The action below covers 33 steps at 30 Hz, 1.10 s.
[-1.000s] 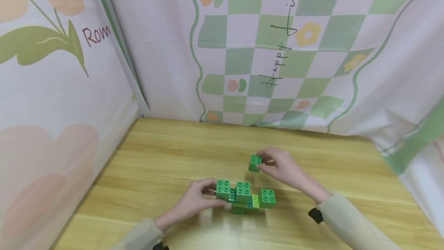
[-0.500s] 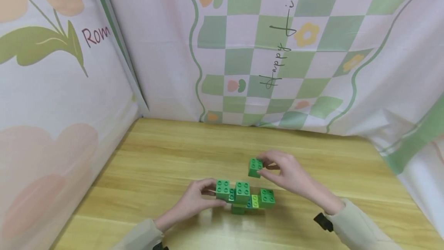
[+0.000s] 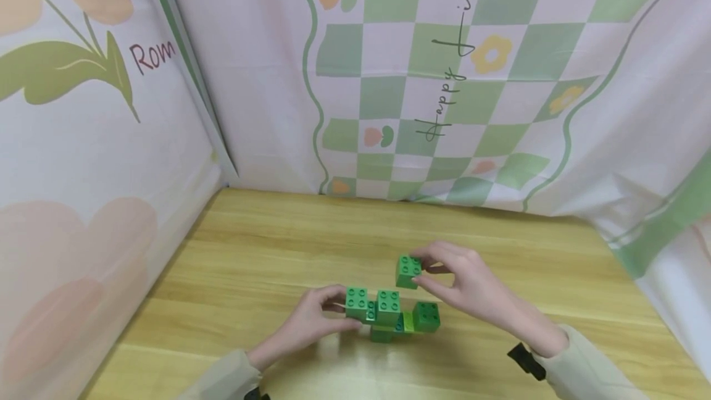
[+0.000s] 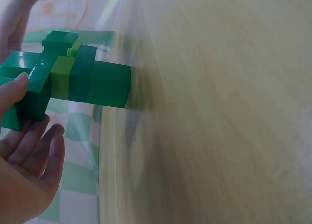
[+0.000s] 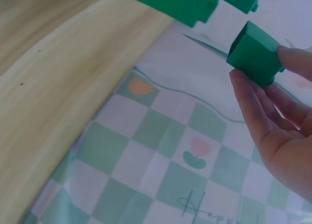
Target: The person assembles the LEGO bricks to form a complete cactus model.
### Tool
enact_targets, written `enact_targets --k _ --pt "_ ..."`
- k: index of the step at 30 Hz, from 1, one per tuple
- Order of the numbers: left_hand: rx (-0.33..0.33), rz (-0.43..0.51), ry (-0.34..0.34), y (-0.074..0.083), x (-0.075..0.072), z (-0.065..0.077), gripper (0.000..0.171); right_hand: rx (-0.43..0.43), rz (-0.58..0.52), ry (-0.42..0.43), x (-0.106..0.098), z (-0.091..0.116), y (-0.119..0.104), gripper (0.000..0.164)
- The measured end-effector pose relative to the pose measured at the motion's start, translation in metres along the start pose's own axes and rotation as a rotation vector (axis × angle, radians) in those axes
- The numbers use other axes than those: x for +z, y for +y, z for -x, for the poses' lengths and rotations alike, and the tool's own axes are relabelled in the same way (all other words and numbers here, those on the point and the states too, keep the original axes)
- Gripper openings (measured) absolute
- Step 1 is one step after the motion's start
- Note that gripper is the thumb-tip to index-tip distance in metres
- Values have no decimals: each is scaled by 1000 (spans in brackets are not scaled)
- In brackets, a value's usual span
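A built structure of toy building blocks, mostly green with dark teal and lime pieces, stands on the wooden table. My left hand grips its left end between thumb and fingers. In the left wrist view the stack shows a green bottom block, with teal and lime layers above it. My right hand pinches a loose green block by its right side, studs up, raised behind the structure's right half. The right wrist view shows this block between thumb and fingertips, its hollow underside partly visible.
The wooden table stretches around the structure. A patterned cloth hangs along its back edge, and another printed cloth stands at the left. Black bands show at the sleeves.
My right hand has come slightly nearer to me with the green block, closer to the structure. The left hand keeps its grip and stays in place.
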<state>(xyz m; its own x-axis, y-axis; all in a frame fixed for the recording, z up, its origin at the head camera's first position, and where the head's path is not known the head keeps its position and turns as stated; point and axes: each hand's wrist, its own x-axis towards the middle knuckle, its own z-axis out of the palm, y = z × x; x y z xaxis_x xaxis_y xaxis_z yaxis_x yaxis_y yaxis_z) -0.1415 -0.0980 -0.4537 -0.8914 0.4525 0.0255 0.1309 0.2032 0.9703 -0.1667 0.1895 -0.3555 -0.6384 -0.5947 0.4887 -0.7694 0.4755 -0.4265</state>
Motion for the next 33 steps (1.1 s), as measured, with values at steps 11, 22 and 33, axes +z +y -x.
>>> enact_targets --k 11,22,33 --pt "-10 -16 2 -3 0 -1 41 -35 -23 -31 -1 -3 -17 36" --pt "16 -26 4 -7 0 -3 39 -64 -69 -59 6 -4 -26 35" --pt "23 -32 7 -7 0 -3 39 -146 -81 -39 12 -3 -26 36"
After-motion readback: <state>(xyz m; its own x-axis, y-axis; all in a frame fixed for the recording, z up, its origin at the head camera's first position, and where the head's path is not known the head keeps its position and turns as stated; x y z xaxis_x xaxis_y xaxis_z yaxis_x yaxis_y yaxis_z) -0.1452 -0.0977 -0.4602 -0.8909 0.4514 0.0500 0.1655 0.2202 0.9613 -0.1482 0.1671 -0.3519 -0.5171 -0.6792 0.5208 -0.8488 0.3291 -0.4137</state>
